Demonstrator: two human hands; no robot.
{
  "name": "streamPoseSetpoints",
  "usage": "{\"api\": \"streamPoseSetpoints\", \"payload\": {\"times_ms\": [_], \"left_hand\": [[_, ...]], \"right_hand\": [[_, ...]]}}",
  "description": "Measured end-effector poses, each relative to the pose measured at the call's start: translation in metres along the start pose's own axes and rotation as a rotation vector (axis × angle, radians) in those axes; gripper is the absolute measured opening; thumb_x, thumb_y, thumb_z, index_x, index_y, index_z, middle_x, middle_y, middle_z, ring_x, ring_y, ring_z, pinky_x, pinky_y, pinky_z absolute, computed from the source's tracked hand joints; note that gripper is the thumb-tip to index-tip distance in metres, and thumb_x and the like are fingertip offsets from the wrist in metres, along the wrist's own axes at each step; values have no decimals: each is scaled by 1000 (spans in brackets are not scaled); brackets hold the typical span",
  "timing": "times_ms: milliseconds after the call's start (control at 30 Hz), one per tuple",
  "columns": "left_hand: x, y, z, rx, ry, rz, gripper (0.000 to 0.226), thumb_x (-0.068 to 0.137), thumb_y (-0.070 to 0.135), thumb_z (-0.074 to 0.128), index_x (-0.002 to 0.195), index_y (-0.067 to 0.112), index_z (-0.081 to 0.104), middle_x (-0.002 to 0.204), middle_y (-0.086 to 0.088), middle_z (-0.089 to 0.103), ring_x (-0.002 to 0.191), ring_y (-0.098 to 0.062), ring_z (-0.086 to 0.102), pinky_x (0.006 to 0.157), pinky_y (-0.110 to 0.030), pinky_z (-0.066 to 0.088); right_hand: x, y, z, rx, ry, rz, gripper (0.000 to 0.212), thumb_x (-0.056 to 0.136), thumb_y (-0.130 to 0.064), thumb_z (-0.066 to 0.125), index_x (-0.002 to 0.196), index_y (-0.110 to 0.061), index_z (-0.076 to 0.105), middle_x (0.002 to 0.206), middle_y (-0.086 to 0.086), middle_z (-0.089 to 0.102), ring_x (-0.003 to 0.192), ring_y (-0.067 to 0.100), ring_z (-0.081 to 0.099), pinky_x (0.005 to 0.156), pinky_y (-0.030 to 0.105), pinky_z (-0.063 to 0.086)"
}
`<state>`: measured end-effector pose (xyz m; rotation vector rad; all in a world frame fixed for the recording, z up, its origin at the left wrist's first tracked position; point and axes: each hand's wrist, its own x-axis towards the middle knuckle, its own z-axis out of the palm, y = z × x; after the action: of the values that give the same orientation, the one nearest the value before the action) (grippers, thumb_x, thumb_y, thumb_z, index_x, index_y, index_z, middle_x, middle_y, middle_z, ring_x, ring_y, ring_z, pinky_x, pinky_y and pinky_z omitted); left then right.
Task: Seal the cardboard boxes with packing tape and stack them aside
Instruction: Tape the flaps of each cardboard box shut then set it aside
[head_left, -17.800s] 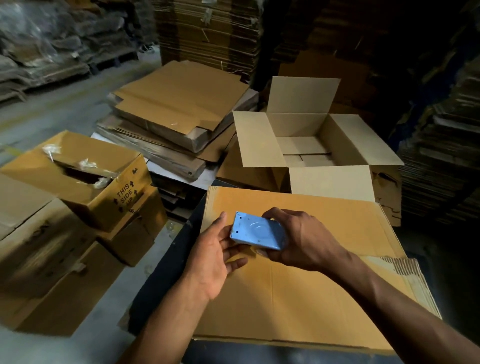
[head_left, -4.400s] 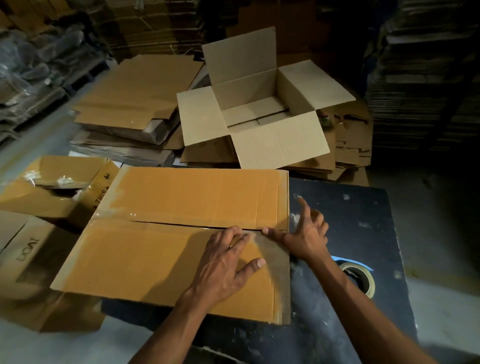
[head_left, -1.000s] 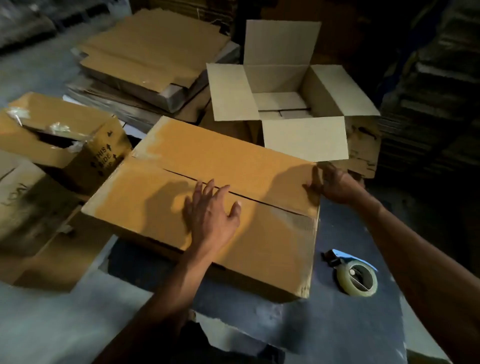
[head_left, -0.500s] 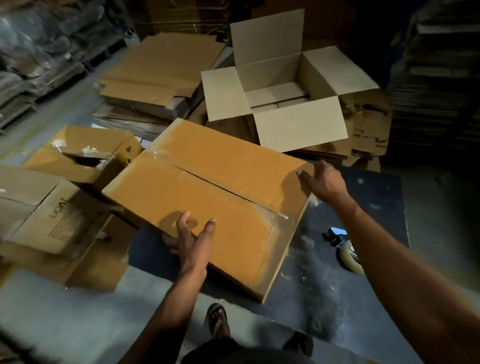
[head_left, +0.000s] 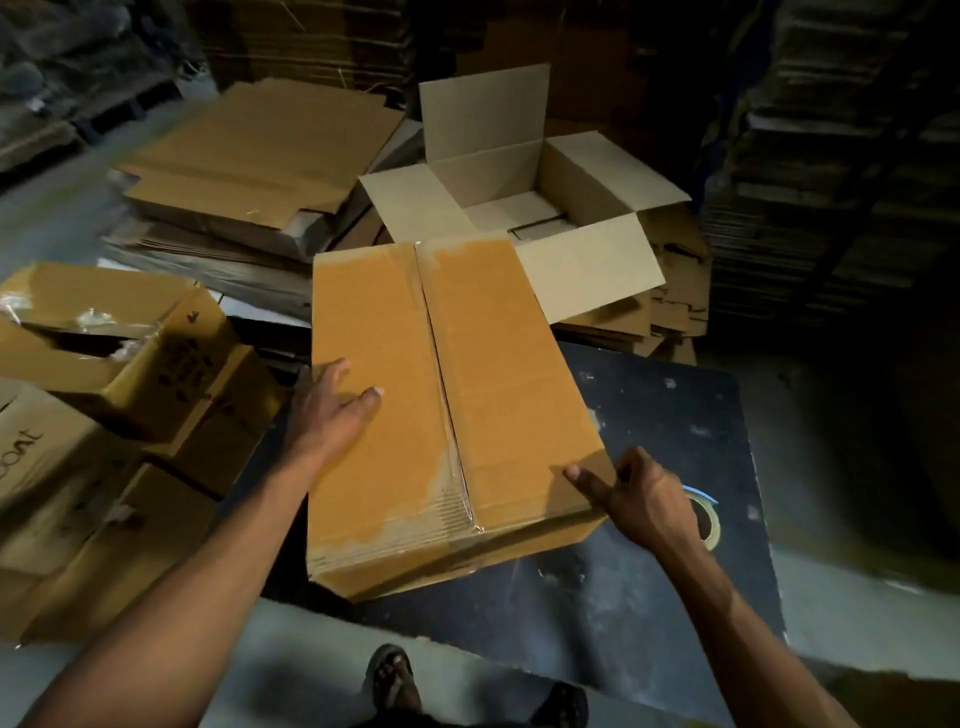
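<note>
A sandalled foot stands on the grey concrete floor at the near edge of a dark, paint-flecked table. On the table lies a closed cardboard box, clear tape along its centre seam. The left hand rests flat on the box's left flap, fingers straight. The right hand holds the box's near right corner, thumb on top and fingers curled at the side. A roll of packing tape lies on the table just behind that hand. To the left, worn cartons sit piled on the floor. Beyond the table, an open empty box rests on flattened cardboard sheets. Tall stacks of flat cardboard line the dim far side of the warehouse.
</note>
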<state>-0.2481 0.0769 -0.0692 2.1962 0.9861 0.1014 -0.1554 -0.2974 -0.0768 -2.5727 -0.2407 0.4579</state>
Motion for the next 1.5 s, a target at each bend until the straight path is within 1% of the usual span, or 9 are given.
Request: {"api": "streamPoseSetpoints", "payload": {"times_ms": [167,267,367,467,833,1200,1333,1433,1500], "left_hand": [[-74,40,42,312,-24,345,87,96,77,34,165,32,7,173,-2,-15,159,-23,-8,126,-51,8],[-136,33,90,565,-101,524,93,96,83,10,164,21,-4,170,-8,-19,158,-23,-13,128,-54,-2],[-171,9,121,681,-54,546,77,105,59,18,164,10,19,173,-12,1,160,-28,4,126,-62,9],[-186,-7,126,685,37,527,68,104,43,29,161,7,28,171,-10,16,159,-27,14,124,-63,17],[-205,3,140,657,212,480,68,100,39,41,159,7,35,168,-12,27,159,-30,17,122,-66,19],[-212,45,174,349,218,517,66,95,50,44,152,17,50,165,-7,36,158,-27,19,124,-60,21],[-221,63,179,109,251,558,53,96,46,51,139,17,64,144,-2,61,134,-16,51,110,-39,44],[-238,84,180,-272,46,365,41,97,48,60,125,20,73,109,8,77,93,-3,70,79,-31,62],[-247,100,180,-575,-241,74,38,100,43,65,127,17,71,107,4,78,91,-8,75,80,-34,63]], "right_hand": [[20,35,-13,109,-35,-43,63,91,-79,33,85,-23,62,74,-1,68,72,20,68,63,34,50],[45,83,-5,28,0,68,53,97,-69,41,87,-23,65,86,4,72,91,33,69,72,35,43],[70,138,10,-76,-81,192,52,92,-59,66,128,-21,63,120,14,70,110,37,66,89,40,52],[85,171,17,-229,-188,143,73,88,-46,72,151,-18,46,152,18,48,135,41,48,111,49,41],[108,167,-4,-337,-346,-38,53,96,-28,67,146,-18,53,139,12,63,125,34,61,98,35,46],[75,199,6,-303,-135,-15,22,98,-31,64,116,-20,60,105,16,70,91,38,69,67,36,47],[38,201,-5,-34,-124,-115,28,97,-31,69,110,-18,48,88,10,68,76,35,65,64,40,46],[4,187,-26,137,-65,-213,28,97,-31,70,115,-21,51,91,-1,69,74,19,67,68,38,50],[-20,172,-40,225,-40,-297,28,98,-29,68,119,-26,51,102,-11,67,81,0,64,74,28,50]]}}
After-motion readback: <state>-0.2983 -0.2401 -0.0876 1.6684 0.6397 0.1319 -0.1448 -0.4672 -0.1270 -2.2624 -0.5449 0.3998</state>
